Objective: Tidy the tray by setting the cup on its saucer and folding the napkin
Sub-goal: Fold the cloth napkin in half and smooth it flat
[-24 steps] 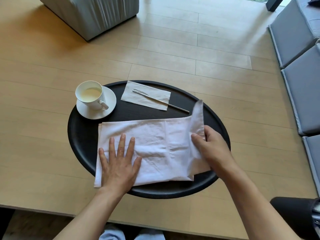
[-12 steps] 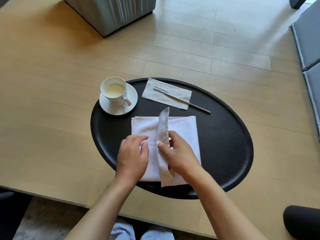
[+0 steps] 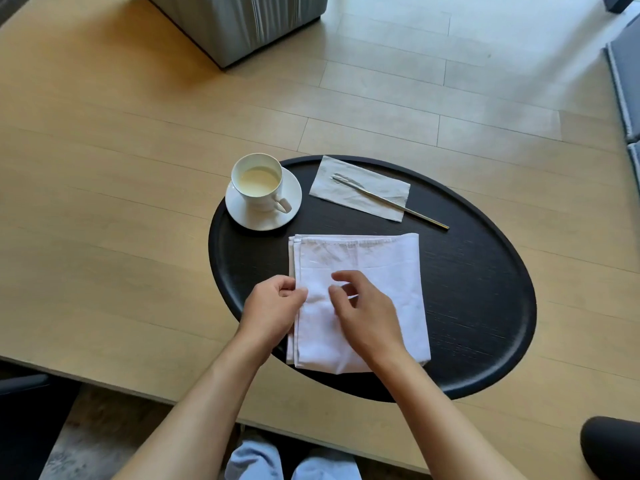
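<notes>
napkin (image 3: 360, 289) folded flat on tray (image 3: 485, 306) — cup (image 3: 258, 181) on saucer (image 3: 242, 216).

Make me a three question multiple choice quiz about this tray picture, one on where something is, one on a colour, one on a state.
1. Where is the cup?
A. On its saucer
B. On the bare table
C. On the cloth napkin

2. What colour is the tray?
A. White
B. Black
C. Red

3. What state is the cloth napkin in?
A. Crumpled in a ball
B. Spread out in one flat layer
C. Folded into a layered rectangle

Answers:
1 A: the cup stands on the saucer at the tray's far left edge.
2 B: the round tray is black against the pale wooden table.
3 C: stacked edges show along its left side, where the left hand pinches it; the right hand is over its middle.
</notes>
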